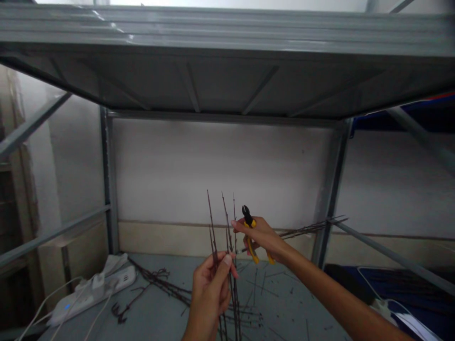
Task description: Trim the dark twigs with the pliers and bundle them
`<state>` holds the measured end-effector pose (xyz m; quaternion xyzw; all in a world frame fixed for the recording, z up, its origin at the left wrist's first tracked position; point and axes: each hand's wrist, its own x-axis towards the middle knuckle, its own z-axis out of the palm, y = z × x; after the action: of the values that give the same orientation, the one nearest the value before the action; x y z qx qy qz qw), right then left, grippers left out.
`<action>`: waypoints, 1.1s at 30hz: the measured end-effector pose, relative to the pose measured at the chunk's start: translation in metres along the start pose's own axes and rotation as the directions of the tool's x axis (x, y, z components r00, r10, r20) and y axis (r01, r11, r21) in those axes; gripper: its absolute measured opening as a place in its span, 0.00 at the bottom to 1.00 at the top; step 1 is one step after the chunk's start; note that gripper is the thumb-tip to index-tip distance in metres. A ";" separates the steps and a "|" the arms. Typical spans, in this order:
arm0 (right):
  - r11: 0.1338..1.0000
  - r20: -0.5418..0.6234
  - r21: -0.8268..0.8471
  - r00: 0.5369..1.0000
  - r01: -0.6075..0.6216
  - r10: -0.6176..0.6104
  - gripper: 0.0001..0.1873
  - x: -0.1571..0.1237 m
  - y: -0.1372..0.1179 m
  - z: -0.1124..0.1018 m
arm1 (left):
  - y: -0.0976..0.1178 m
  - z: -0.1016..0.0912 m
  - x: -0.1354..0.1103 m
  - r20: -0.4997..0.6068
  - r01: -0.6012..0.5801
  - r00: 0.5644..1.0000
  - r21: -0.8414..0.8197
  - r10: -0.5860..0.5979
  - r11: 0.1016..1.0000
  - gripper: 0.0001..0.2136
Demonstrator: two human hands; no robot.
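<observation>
My left hand (211, 289) is closed round a bunch of thin dark wires (223, 222) that stand upright, with their tips reaching above the hand. My right hand (263, 237) grips a pair of cutters with yellow handles and a black head (249, 227). The cutter's head points up, just right of the wire tips, and an outstretched finger touches one of the wires. Both hands are over a grey metal shelf (159, 312).
More dark wire stems (159, 282) and short cut bits lie on the shelf. A white power strip (92, 293) with cables sits at the left. Another wire bundle (309, 229) rests by the right upright post (330, 189). An upper shelf (227, 61) hangs overhead.
</observation>
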<state>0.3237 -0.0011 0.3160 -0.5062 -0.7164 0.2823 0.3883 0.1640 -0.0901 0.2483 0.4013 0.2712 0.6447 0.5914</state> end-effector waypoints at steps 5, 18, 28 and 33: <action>0.963 0.025 0.269 1.000 -0.001 -0.006 0.22 -0.002 -0.004 0.012 | -0.008 -0.005 0.006 0.033 -0.003 0.999 0.026 0.002 1.000 0.22; 0.918 0.027 0.394 0.998 0.042 -0.057 0.22 -0.034 -0.013 0.005 | -0.038 -0.007 0.032 0.024 -0.265 0.964 0.207 0.266 0.942 0.19; 0.906 0.058 0.421 0.996 0.041 -0.072 0.20 -0.044 -0.009 0.003 | -0.037 -0.008 0.024 -0.022 -0.263 0.961 0.225 0.275 0.938 0.20; 0.905 0.058 0.424 0.997 0.027 -0.056 0.21 -0.047 -0.008 -0.002 | -0.034 -0.008 0.021 -0.042 -0.176 0.982 0.128 0.182 0.976 0.18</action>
<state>0.3303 -0.0483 0.3112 -0.3847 -0.6616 0.4398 0.4700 0.1768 -0.0631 0.2201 0.4428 0.2891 0.6877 0.4974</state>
